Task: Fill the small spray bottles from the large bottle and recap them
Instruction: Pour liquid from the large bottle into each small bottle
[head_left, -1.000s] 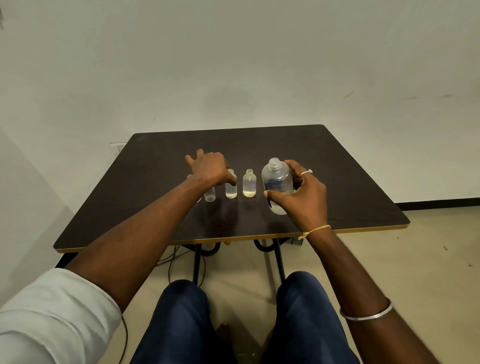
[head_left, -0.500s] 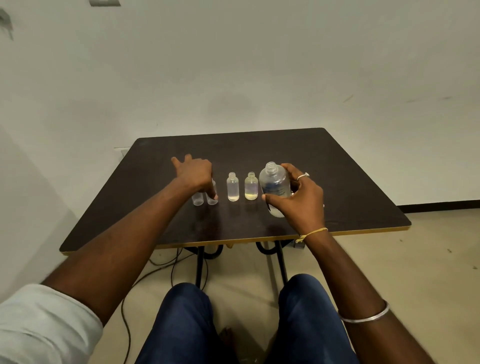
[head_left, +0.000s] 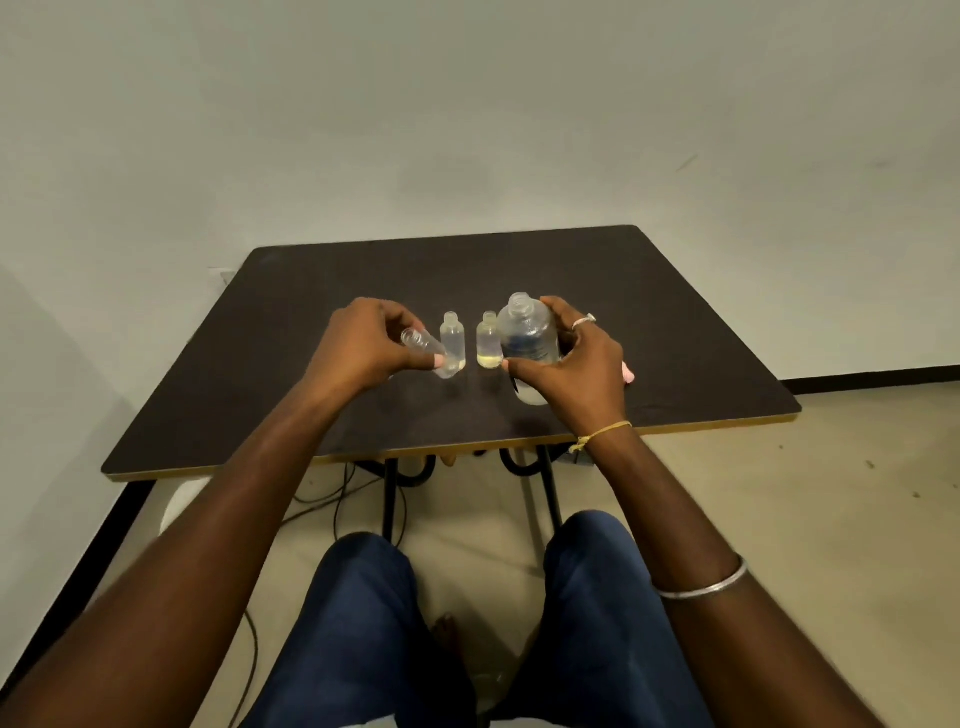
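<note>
**Large bottle gripped upright, one small bottle tipped in the other hand**

The large bottle (head_left: 527, 332) stood uncapped near the middle of the dark table (head_left: 675, 338), well back from the yellow-trimmed front edge and with broad bare tabletop to the far side, left and right. The right hand (head_left: 582, 374) wrapped around it, thumb across the near side and fingers curled behind, so the grip was closed on the bottle. It was clear plastic with a threaded open neck, a dark label band around the body and a pale base showing below the thumb.

The left hand (head_left: 363, 345) pinched a tilted small bottle (head_left: 428, 351) between thumb and fingertips, its open mouth angled up and to the left, its bottom just beside a second small bottle (head_left: 453, 338) that stood upright on the table. A third small bottle (head_left: 489, 343) stood upright just left of the large bottle, holding a shallow layer of yellowish liquid. All three were clear and uncapped. Whether the tilted one touched the table could not be told.
</note>
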